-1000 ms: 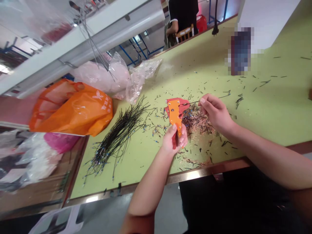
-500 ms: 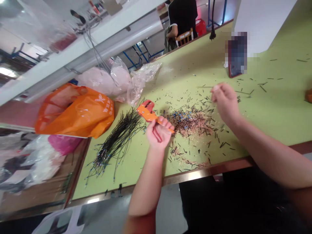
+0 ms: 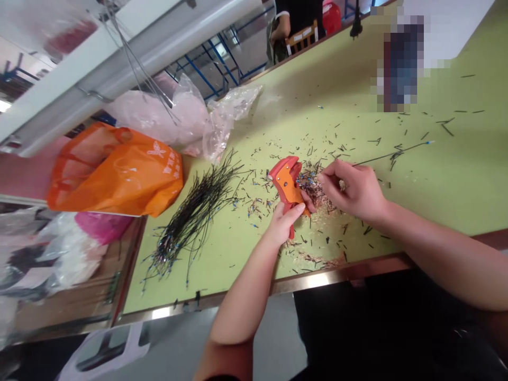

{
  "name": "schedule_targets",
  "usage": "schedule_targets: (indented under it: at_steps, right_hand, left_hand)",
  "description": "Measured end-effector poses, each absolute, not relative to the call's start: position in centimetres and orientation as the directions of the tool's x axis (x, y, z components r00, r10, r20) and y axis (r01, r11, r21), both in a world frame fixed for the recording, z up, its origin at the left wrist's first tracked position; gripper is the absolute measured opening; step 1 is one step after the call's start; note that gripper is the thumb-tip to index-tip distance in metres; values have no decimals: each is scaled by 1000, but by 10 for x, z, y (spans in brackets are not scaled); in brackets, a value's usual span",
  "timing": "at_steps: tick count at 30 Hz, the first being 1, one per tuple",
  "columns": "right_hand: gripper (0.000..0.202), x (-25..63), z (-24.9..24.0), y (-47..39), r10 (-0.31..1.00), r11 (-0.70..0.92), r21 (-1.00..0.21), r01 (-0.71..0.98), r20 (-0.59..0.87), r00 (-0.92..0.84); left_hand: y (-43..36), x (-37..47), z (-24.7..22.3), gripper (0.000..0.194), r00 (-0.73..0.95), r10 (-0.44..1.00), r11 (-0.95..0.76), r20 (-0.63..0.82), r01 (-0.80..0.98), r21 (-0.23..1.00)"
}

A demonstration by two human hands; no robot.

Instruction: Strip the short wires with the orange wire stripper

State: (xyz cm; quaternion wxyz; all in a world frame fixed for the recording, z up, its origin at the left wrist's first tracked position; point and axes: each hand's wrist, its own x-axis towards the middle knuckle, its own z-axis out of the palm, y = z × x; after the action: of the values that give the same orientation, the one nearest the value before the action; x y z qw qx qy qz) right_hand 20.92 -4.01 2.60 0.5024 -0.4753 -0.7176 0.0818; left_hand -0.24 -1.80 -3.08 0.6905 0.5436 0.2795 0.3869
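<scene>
My left hand [image 3: 284, 221] is wrapped round the handles of a red and orange hand tool [image 3: 286, 182], whose head points up and away from me. To its right, my right hand [image 3: 351, 189] pinches a thin black wire [image 3: 391, 154] that runs out to the right and ends in a small blue and white tip. The wire's other end is hidden by the fingers. Beneath and between the hands lies a heap of copper strands and short black clippings [image 3: 317, 193]. A bundle of long black wires [image 3: 194, 211] rests on the table left of the tool.
On the green table [image 3: 222, 254], an orange bag [image 3: 119, 172] and clear plastic bags [image 3: 190, 114] lie at the left. A blurred-out dark upright object [image 3: 405, 66] stands at the back right. A plug [image 3: 356, 27] hangs at the far edge, and a person [image 3: 299, 18] sits beyond.
The tool in my left hand has moved right and turned more upright. My right hand has come lower and left towards it. The view has shifted, and the long wire now shows to the right.
</scene>
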Motion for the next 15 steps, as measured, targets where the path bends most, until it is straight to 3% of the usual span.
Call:
schedule_targets:
  at_steps: [9, 15]
  right_hand:
    - [18, 202, 28, -46, 678, 649, -513, 562, 725, -121]
    - [18, 202, 25, -45, 688, 601, -501, 623, 721, -83]
  left_hand:
    - [-16, -4, -33, 40, 528, 848, 98, 51, -250, 963]
    - [-16, -4, -32, 39, 520, 851, 75, 69, -250, 965]
